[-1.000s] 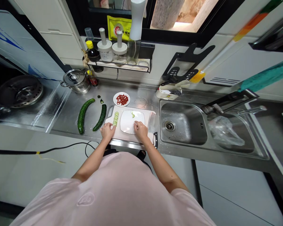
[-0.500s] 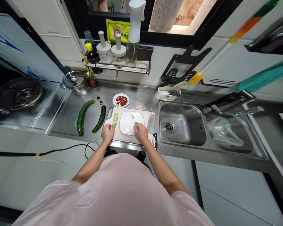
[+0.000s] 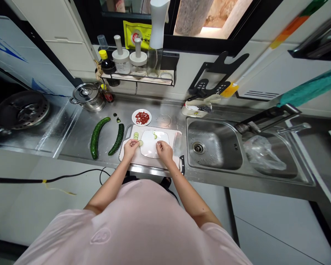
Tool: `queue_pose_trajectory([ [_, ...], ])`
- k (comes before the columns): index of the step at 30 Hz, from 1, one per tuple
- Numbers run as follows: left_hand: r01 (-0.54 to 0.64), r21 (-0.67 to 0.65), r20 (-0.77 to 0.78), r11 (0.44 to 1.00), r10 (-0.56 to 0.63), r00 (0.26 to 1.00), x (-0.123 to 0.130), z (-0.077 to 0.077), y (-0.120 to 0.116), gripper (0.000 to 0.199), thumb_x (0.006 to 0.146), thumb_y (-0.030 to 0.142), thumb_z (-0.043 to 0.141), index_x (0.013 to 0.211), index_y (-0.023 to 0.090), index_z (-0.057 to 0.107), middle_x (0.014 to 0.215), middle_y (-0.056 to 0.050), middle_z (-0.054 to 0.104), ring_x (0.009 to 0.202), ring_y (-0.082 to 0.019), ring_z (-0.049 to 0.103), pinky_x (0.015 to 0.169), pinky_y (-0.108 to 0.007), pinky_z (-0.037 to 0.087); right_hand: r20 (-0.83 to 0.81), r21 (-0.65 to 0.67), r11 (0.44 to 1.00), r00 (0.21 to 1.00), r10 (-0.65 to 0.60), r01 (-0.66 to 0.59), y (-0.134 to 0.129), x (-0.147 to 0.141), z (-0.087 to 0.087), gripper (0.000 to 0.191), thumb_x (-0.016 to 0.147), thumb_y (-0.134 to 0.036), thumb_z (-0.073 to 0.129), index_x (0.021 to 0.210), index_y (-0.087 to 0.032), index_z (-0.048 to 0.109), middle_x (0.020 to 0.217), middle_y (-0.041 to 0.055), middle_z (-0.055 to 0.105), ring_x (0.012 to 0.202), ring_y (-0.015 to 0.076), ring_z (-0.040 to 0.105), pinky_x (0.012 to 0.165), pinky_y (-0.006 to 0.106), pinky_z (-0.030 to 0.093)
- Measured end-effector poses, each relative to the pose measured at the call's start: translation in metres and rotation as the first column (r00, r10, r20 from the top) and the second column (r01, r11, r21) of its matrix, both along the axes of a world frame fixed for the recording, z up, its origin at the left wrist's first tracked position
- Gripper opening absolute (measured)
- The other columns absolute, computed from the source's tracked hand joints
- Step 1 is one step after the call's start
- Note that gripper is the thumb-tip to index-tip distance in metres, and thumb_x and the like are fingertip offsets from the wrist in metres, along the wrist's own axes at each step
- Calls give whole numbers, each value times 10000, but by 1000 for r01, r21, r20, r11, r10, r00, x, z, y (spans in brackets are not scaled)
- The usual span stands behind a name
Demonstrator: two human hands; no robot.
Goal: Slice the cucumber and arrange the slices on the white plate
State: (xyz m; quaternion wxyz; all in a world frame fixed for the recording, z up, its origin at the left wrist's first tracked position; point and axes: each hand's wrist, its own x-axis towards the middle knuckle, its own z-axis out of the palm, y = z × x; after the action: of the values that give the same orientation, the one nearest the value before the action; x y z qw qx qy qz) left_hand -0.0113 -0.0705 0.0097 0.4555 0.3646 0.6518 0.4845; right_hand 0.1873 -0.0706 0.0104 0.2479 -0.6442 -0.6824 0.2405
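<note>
My left hand (image 3: 131,148) pinches a thin cucumber slice (image 3: 141,142) at the left rim of a white plate (image 3: 150,152). Just beyond that hand, several more cucumber slices (image 3: 136,135) lie in a short row on the white cutting board (image 3: 139,161). Over the plate's right side is my right hand (image 3: 164,151), its fingers pressed together; whether anything is between them is too small to see. Near the plate's far edge rest a few folded slices (image 3: 155,135). Left of the board lie a cut cucumber (image 3: 116,140) and a whole cucumber (image 3: 98,137).
A small plate of chopped red pieces (image 3: 142,117) sits behind the board. A black knife handle (image 3: 182,164) shows at the board's right corner, beside the sink (image 3: 214,145). A lidded pot (image 3: 88,97) and a wok (image 3: 20,109) stand to the left.
My left hand has lifted a cucumber slice from the row and carried it right and slightly away to the plate's rim. My right hand has barely shifted.
</note>
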Motion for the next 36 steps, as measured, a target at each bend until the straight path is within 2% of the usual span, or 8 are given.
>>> queue_pose_trajectory([
  [3, 27, 38, 156, 999, -32, 987, 9, 12, 4, 285, 599, 317, 737, 797, 142, 631, 720, -18, 632, 666, -107, 569, 664, -229, 440, -218, 30, 999, 976, -10, 17, 6, -7, 10, 306, 867, -407, 444, 994, -202, 633, 760, 17, 618, 710, 154, 565, 663, 248, 418],
  [7, 76, 82, 222, 994, -93, 971, 17, 22, 10, 270, 601, 290, 750, 809, 143, 659, 745, -19, 641, 684, -105, 573, 686, -232, 439, -437, 41, 999, 899, 27, -10, 13, -16, 23, 296, 828, -422, 514, 998, -211, 632, 796, 14, 627, 675, 139, 548, 648, 253, 440],
  [13, 178, 157, 213, 971, -209, 954, 25, 38, 12, 256, 621, 284, 750, 818, 142, 670, 732, -14, 629, 669, -98, 559, 669, -227, 437, -580, 29, 996, 810, 86, -85, 16, -24, 34, 269, 808, -419, 545, 944, -208, 639, 930, 37, 655, 761, 147, 570, 629, 249, 443],
  [19, 193, 168, 179, 967, -222, 958, 31, 46, 9, 273, 651, 331, 735, 839, 146, 662, 753, -18, 626, 676, -92, 556, 660, -214, 436, -644, 27, 998, 762, 64, -62, 18, -25, 41, 213, 793, -399, 554, 766, -194, 603, 767, 17, 631, 739, 152, 566, 670, 266, 454],
  [24, 206, -35, 263, 978, -190, 946, 31, 50, 4, 336, 719, 437, 663, 896, 155, 617, 689, -20, 627, 539, -56, 501, 485, -156, 334, -708, -12, 1000, 706, 11, -28, 19, -22, 46, 197, 779, -386, 568, 757, -192, 595, 782, 20, 626, 731, 149, 565, 634, 264, 461],
  [28, 341, -209, 512, 917, -194, 837, 32, 55, 1, 415, 733, 515, 625, 980, 185, 577, 673, -16, 628, 494, -57, 508, 438, -143, 304, -725, -14, 1000, 689, 9, -27, 17, -20, 51, 205, 784, -395, 569, 759, -193, 588, 784, 21, 624, 737, 149, 565, 626, 261, 464],
  [32, 420, -270, 673, 867, -142, 726, 33, 58, 2, 379, 736, 490, 631, 978, 209, 553, 669, 1, 616, 489, -63, 529, 424, -140, 319, -723, -23, 1000, 691, -3, -20, 15, -19, 55, 211, 787, -403, 573, 762, -194, 588, 794, 25, 627, 752, 153, 567, 633, 263, 465],
  [36, 439, -293, 727, 850, -100, 679, 33, 62, 4, 333, 745, 466, 630, 953, 221, 540, 685, 10, 614, 489, -70, 540, 403, -142, 320, -729, -10, 1000, 684, 10, -26, 14, -19, 56, 205, 790, -398, 575, 760, -196, 586, 791, 22, 629, 754, 152, 567, 647, 266, 462],
])
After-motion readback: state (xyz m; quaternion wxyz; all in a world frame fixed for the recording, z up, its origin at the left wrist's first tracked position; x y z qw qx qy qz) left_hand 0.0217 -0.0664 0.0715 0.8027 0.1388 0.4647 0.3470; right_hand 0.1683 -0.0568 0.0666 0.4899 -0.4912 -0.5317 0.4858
